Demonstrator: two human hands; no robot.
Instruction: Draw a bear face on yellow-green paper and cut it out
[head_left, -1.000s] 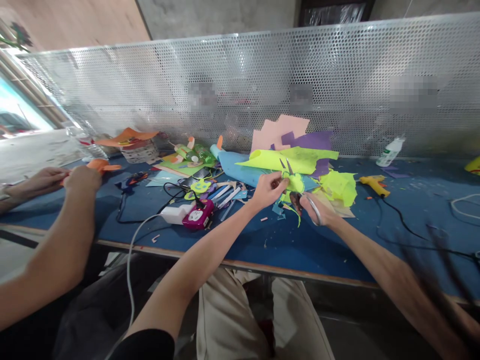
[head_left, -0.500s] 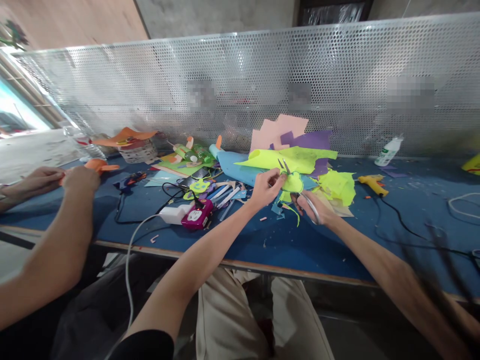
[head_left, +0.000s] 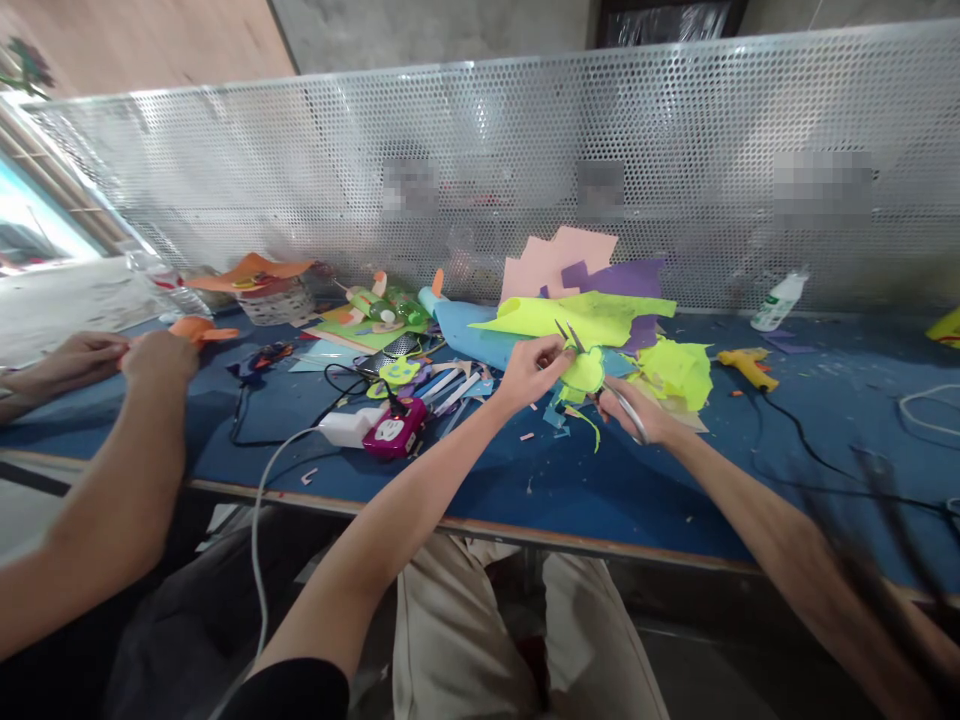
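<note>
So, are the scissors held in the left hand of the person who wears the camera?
No, the scissors are in the right hand, while the left hand holds the yellow-green cutout.

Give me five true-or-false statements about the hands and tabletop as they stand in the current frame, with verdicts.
1. The right hand holds scissors. True.
2. The left hand holds a purple sheet. False: the left hand holds a yellow-green piece.
3. A yellow glue gun lies to the right of the scissors. True.
4. The white bottle is to the left of the scissors. False: the white bottle is to their right.
5. A co-worker's hand is at an orange piece. True.
</note>
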